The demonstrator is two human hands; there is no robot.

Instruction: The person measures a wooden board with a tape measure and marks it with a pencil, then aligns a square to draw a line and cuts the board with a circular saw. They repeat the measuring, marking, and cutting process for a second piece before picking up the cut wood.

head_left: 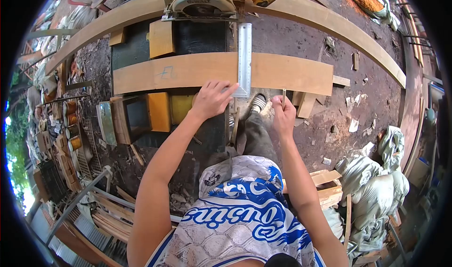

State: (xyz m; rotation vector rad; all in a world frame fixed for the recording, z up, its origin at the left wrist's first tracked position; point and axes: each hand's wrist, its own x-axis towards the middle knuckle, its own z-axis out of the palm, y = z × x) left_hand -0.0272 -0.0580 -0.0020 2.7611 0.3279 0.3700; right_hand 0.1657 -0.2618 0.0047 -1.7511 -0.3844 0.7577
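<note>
Dirt floor (292, 37) spans upper right. Your left hand (211, 100) holds the square (244, 55), likely light, stiff, best gripped at its lower end; your right hand (284, 115) pinches a pencil-like stick (284, 98).

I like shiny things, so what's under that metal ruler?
The metal ruler lies across a wooden plank, which shows on both sides of it. The left hand touches the ruler's near end. The wood directly beneath is covered, so I can't tell if it's marked.

LH (213, 100) w/ square (245, 60) on plank (188, 71)
</note>
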